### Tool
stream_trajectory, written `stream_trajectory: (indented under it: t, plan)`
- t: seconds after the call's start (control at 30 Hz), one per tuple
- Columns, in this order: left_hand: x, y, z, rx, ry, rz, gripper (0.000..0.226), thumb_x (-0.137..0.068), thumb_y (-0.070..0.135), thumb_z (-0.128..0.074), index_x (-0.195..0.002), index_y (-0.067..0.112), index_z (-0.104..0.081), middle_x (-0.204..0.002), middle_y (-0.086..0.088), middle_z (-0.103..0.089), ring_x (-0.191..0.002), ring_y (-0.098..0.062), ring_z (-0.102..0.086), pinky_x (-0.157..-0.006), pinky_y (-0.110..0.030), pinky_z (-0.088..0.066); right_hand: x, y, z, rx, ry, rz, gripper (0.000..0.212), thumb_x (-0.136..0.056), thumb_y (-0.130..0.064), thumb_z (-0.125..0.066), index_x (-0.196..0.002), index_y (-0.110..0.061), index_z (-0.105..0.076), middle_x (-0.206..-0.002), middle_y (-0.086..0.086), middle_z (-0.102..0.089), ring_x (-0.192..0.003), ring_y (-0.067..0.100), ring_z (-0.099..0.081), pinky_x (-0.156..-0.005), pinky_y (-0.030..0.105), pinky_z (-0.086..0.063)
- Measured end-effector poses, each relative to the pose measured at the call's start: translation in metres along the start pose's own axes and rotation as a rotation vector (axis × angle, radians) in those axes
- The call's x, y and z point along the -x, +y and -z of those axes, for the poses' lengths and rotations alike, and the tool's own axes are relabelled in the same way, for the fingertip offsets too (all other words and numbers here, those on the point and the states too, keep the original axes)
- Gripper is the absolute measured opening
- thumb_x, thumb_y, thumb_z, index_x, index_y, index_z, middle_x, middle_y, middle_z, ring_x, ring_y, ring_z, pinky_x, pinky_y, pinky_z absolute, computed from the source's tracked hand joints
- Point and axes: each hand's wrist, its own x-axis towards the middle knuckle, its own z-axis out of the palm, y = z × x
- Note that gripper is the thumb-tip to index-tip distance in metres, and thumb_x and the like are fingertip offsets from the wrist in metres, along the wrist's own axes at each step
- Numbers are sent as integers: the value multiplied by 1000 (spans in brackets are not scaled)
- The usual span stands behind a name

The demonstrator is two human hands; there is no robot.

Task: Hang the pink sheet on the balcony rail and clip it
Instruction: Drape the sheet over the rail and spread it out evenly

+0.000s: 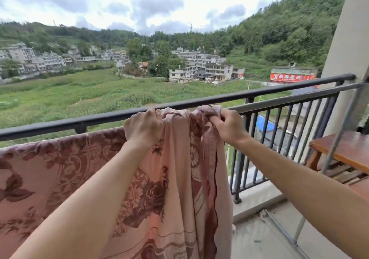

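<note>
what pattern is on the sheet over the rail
Pink sheet with a darker maroon floral print of roses and leaves, plainest in the head view.

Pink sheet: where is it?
Head view, left to centre: the pink sheet hangs over the balcony rail, its bunched end held by left hand and right hand.

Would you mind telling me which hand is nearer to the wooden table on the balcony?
Right. The right hand grips the bunched pink sheet at the rail, left of the wooden table; the left hand grips the sheet even farther left.
</note>
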Motion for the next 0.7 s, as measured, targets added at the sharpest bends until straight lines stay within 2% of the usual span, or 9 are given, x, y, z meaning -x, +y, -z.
stream_trajectory:
  t: [0.07,0.17,0.27,0.37,0.43,0.5,0.53,0.63,0.7]
  plan:
    - [4,-18,-4,-49,40,27,48,-102,40,-24,-104,15,-65,-98,-15,-71,-90,-35,-65,-71,-37,-39,-24,-21,3,-96,65,66,32,-90,-25,-61,-66,-4,-56,-62,2,-56,-60,18,-51,-56,33,-41]
    - [12,-38,1,-93,73,57,48,-101,42,-25,-104,17,-65,-96,-15,-72,-90,-37,-65,-71,-37,-38,-82,-54,4,-106,161,112,32,-93,-26,-56,-64,-13,-52,-68,2,-56,-69,20,-51,-61,32,-40]
    - [19,-68,12,-131,86,95,49,-101,44,-25,-104,17,-66,-95,-15,-72,-90,-37,-64,-72,-38,-39,-136,-65,-13,-106,208,-30,23,-92,-22,-52,-71,-13,-55,-79,8,-58,-77,22,-54,-67,32,-41]
    - [28,-101,27,-158,83,110,49,-100,45,-24,-104,19,-65,-93,-15,-71,-90,-36,-64,-72,-37,-38,-145,-44,-56,323,-85,-118,26,-94,-21,-50,-94,0,-65,-105,19,-65,-98,31,-62,-79,33,-46]
    - [33,-107,32,-167,81,115,48,-100,44,-25,-102,18,-65,-92,-15,-71,-90,-36,-64,-70,-37,-36,-128,-30,-75,541,-388,-116,32,-96,-26,-52,-82,2,-61,-96,17,-63,-86,30,-59,-69,33,-44]
    - [40,-115,40,-183,94,128,48,-101,43,-26,-97,16,-66,-90,-16,-71,-88,-36,-64,-70,-36,-37,-112,-36,-84,571,-501,-67,36,-91,-34,-60,-72,-2,-57,-84,11,-62,-71,25,-56,-59,29,-43]
    - [43,-118,43,-189,95,135,48,-101,42,-26,-95,16,-66,-89,-16,-71,-87,-36,-64,-70,-36,-38,-105,-43,-81,530,-448,-24,38,-88,-39,-63,-72,-5,-60,-80,8,-65,-67,22,-57,-58,28,-45]
    - [53,-128,55,-190,104,139,49,-100,42,-26,-94,16,-67,-86,-15,-71,-84,-36,-64,-74,-38,-43,-63,-69,-73,247,-67,246,40,-92,-51,-53,-84,-13,-66,-80,-3,-67,-70,17,-61,-58,23,-42]
    - [60,-134,63,-192,117,134,50,-100,42,-26,-93,15,-67,-84,-15,-71,-83,-36,-65,-75,-39,-44,-17,-88,-69,64,-141,486,48,-91,-60,-48,-102,-18,-69,-87,-7,-68,-72,10,-62,-58,21,-43]
